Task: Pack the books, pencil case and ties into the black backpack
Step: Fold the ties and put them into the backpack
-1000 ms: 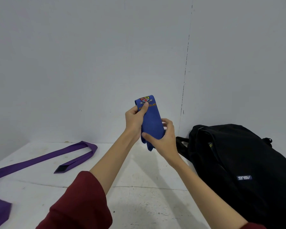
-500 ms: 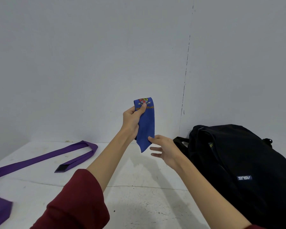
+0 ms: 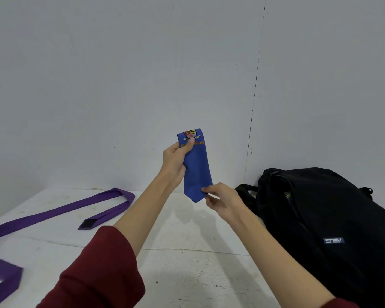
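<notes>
Tie [image 3: 196, 167] in blue hangs between left hand [image 3: 175, 162] gripping its top and right hand [image 3: 222, 201] pinching its tip.

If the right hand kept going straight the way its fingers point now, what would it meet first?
The right hand points up and left and already pinches the pointed lower tip of the folded blue crested tie. Going on, it would probably meet the left hand gripping the tie's top, though depth is unclear.

My tie [image 3: 196, 170] is royal blue with a red-and-yellow crest and orange lettering; the other tie [image 3: 60, 211] is purple, the backpack [image 3: 334, 221] black, my sleeve [image 3: 102, 272] maroon.
</notes>
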### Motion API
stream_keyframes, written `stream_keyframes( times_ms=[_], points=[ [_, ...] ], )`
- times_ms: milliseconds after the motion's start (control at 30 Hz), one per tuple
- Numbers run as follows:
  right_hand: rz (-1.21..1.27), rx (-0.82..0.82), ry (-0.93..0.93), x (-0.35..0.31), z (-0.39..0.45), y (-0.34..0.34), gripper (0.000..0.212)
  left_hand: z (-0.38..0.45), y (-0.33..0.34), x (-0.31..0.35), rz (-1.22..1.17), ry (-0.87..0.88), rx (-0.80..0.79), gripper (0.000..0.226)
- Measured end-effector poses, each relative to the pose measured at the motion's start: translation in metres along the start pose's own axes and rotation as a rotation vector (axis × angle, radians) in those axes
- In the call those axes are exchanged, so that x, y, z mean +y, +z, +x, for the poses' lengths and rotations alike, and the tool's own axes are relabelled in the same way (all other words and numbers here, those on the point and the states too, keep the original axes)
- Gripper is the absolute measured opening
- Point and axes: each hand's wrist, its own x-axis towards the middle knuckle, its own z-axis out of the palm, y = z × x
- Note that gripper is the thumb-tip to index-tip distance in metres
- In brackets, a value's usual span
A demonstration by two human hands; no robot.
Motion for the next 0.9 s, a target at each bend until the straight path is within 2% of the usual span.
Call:
stream_keyframes(
  times_ms=[100,167,267,400,500,600,733,900],
  points=[
    [-0.071,-0.001,-0.013,-0.004,-0.001,-0.002,0.028,0.001,-0.004,0.001,-0.009,0.003,0.003,0.014],
    [-0.097,-0.073,0.035,-0.007,-0.005,-0.004,0.025,0.001,-0.004,0.002,-0.012,0.006,-0.003,0.013],
    [-0.006,-0.204,0.13,-0.005,-0.009,-0.004,0.017,-0.001,-0.001,0.001,-0.01,-0.002,-0.019,0.009],
    [0.057,-0.148,0.123,-0.002,-0.009,0.0,0.02,-0.003,0.001,-0.001,-0.004,-0.019,-0.032,0.01],
    [0.001,-0.071,0.053,-0.002,-0.005,0.0,0.024,-0.001,-0.003,0.001,-0.003,-0.018,-0.036,0.017],
    [-0.073,0.011,-0.109,0.001,0.001,-0.004,0.037,0.001,-0.006,0.005,0.006,-0.026,-0.03,0.023],
    [-0.227,0.081,-0.36,0.007,0.003,-0.007,0.026,0.002,-0.008,0.008,-0.013,-0.035,-0.013,0.021],
    [-0.506,0.139,-0.49,0.017,0.006,-0.003,0.038,-0.004,-0.004,0.002,0.061,-0.019,-0.008,0.015]
  ],
)
